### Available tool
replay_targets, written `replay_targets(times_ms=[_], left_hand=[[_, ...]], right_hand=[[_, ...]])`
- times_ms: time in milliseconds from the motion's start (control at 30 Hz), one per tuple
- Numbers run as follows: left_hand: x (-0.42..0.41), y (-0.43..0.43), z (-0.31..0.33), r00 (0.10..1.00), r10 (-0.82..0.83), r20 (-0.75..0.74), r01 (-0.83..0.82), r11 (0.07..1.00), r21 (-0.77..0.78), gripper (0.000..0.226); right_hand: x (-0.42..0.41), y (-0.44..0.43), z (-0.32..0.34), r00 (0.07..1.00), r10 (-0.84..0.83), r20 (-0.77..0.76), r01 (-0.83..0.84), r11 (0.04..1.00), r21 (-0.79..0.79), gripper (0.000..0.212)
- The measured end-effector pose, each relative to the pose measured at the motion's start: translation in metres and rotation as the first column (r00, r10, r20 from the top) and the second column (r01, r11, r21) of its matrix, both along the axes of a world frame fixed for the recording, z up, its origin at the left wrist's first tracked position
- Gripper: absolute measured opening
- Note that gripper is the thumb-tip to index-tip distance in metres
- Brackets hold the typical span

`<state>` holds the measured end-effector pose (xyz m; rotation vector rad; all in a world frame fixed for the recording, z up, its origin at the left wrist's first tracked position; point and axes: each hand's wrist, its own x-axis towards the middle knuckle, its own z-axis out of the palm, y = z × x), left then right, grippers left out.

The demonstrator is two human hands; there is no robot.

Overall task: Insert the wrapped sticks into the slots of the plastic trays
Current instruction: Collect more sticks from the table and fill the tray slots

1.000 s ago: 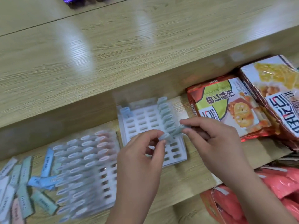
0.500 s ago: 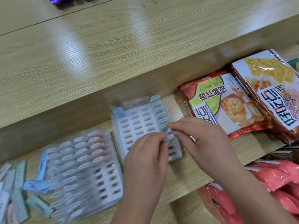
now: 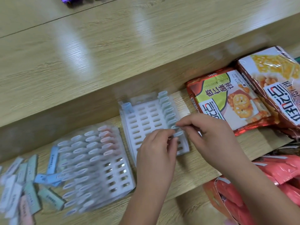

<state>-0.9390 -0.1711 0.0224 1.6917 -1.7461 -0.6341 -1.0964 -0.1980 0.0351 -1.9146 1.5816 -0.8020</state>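
Two white slotted plastic trays lie on a wooden shelf. The right tray [image 3: 142, 120] has a column of pale green wrapped sticks along its right side and one blue stick [image 3: 127, 107] at its far left corner. My right hand [image 3: 209, 135] pinches a pale green stick [image 3: 176, 127] at that column's near end. My left hand [image 3: 157, 146] pinches another stick [image 3: 178, 134] just below it, over the tray's near right slots. The left tray [image 3: 121, 176] is mostly filled with sticks. Loose wrapped sticks [image 3: 24, 189] lie at the far left.
Two cracker bags [image 3: 227, 98] lie to the right of the trays on the same shelf. Red snack packets [image 3: 276, 176] fill the lower right. A raised wooden shelf front [image 3: 97, 101] runs behind the trays. A purple wrapper [image 3: 69, 0] sits at the top edge.
Both hands have drawn together over the near right slots of the right tray, and the stick has come down from tilted in the air to the column's near end.
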Motion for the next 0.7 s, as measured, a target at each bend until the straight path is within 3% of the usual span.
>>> replay_targets(times_ms=[67,200,400,533,700], left_hand=[[0.004,0.004,0.005,1.000,0.022,-0.019,-0.022,1.000,0.018,0.016],[0.029,0.030,0.027,0.994,0.066,-0.082,-0.068,0.997,-0.027,0.018],[0.127,0.085,0.047,0.966,0.252,-0.062,-0.259,0.947,-0.192,0.018],[0.201,0.112,0.042,0.897,0.437,-0.070,-0.442,0.894,-0.079,0.013],[0.265,0.126,0.013,0.793,0.609,0.009,-0.607,0.789,0.094,0.023]], right_hand=[[0.002,0.003,0.006,1.000,-0.022,0.001,0.022,1.000,-0.018,0.025],[0.024,0.014,0.027,0.974,-0.132,0.186,0.144,0.988,-0.050,0.029],[0.125,0.041,0.044,0.965,0.121,0.233,-0.113,0.992,-0.048,0.023],[0.199,0.061,0.036,0.940,0.330,0.087,-0.324,0.943,-0.071,0.018],[0.276,0.063,0.021,0.833,0.419,-0.362,-0.497,0.853,-0.157,0.019]])
